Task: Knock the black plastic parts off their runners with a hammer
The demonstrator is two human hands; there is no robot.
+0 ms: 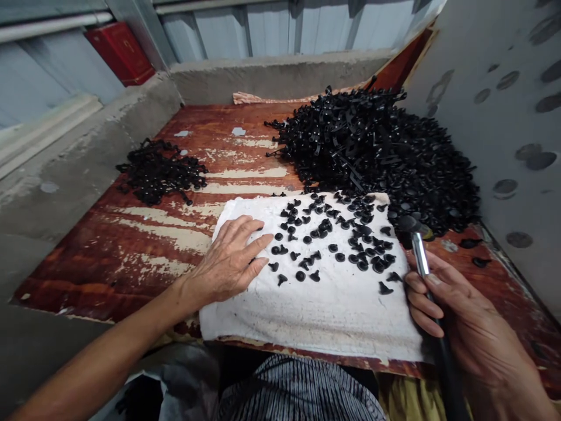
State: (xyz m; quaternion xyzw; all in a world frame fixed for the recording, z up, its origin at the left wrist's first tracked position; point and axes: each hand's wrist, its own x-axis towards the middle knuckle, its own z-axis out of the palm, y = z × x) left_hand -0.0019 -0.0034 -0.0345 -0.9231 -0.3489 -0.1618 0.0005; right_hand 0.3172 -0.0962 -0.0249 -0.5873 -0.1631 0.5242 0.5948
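Observation:
My left hand (236, 254) lies on the left part of a white cloth (307, 318), fingers stretched out beside the small black parts. These parts (336, 248) are round-headed with short stems, scattered over the cloth's middle and right. At the cloth's right edge, my right hand (451, 298) is closed around a black-handled tool with a shiny metal shaft (420, 254). The tool points up and away from me; its far end overlaps the dark pile, so its tip is hard to make out.
A large heap of black parts (359, 134) stands at the back right of the worn red-brown board (175, 234). A smaller clump of black pieces (160, 172) lies at left. Low concrete ledges (280, 76) border the board; a grey panel (482, 134) rises on the right.

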